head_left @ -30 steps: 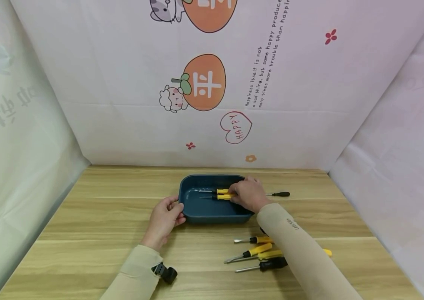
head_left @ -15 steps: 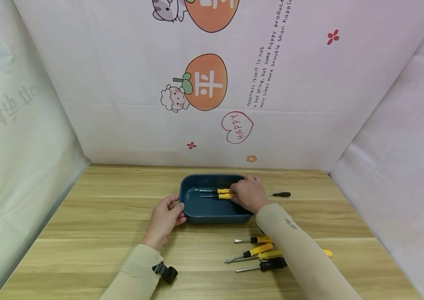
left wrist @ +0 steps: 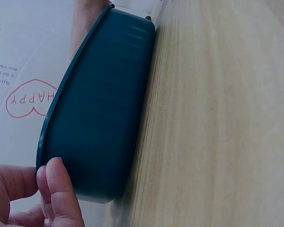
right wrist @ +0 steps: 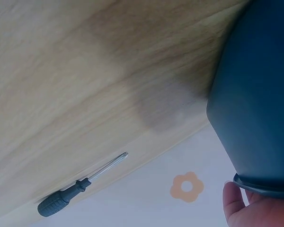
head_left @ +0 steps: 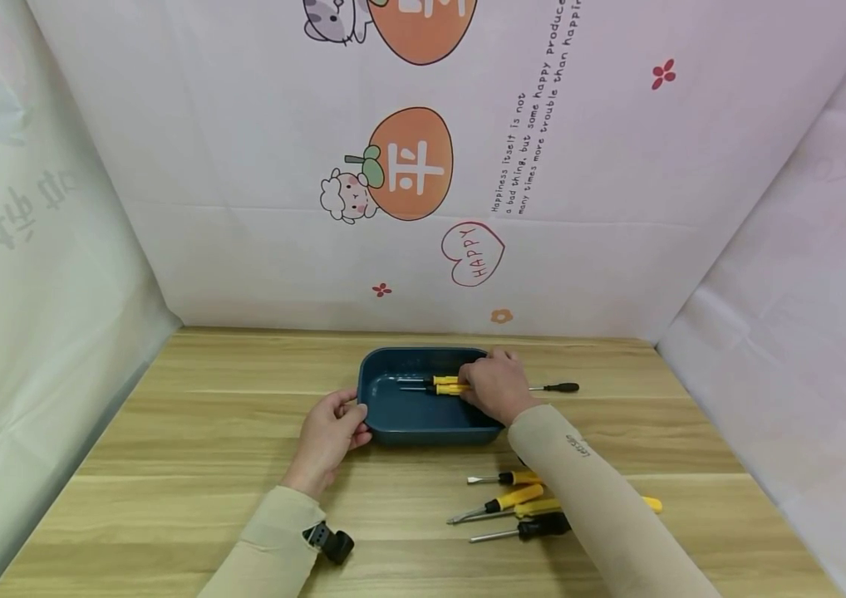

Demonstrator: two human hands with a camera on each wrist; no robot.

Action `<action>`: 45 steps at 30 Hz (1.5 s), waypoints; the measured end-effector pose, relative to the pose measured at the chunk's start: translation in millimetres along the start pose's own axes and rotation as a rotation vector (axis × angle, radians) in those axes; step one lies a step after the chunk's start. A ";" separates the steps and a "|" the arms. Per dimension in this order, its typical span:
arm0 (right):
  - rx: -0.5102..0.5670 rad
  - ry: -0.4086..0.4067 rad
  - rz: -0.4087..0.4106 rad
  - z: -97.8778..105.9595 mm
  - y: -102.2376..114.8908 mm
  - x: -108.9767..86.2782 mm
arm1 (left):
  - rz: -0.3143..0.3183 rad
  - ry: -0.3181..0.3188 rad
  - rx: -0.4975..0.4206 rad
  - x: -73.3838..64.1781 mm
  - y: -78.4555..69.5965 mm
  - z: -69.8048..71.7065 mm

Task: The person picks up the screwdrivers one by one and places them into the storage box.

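A dark blue rectangular tray point(head_left: 423, 436) stands on the wooden table. My left hand point(head_left: 328, 433) pinches its left end, thumb on one side of the rim and fingers on the outer wall, as the left wrist view shows. Inside lie two thin yellow-handled screwdrivers point(head_left: 445, 389) side by side, shafts to the left. Reaching over the tray's right end, my right hand point(head_left: 498, 386) has curled fingers at their handles; it hides the handle ends. In the right wrist view, fingers point(right wrist: 233, 201) of that hand show just past the tray's rim.
Right of the tray lies a black-handled screwdriver point(head_left: 561, 387). Several larger screwdrivers point(head_left: 516, 498), yellow- and black-handled, lie in front of it, partly under my right forearm. A printed white sheet point(head_left: 266, 257) rises behind the table, with others at both sides.
The nearer screwdriver in the tray has shifted slightly away from me, closer to the other one. My left hand and the tray have stayed put.
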State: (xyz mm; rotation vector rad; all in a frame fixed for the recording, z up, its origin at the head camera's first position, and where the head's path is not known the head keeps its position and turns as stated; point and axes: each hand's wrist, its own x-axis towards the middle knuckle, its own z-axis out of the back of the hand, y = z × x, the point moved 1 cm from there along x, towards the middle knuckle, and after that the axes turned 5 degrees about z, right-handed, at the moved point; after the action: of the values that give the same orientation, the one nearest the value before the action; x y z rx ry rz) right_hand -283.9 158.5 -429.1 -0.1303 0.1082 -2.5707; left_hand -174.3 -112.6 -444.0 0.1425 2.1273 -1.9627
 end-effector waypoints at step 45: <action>-0.069 -0.060 0.037 -0.9 5.2 4.5 | -0.006 0.006 -0.006 2.2 1.8 -0.3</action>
State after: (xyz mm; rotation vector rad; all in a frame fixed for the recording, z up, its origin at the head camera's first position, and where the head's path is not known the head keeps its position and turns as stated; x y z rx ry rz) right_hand -285.1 151.7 -430.2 -0.2285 0.1758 -2.5244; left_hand -176.1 -112.3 -446.3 0.1412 2.1393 -1.9612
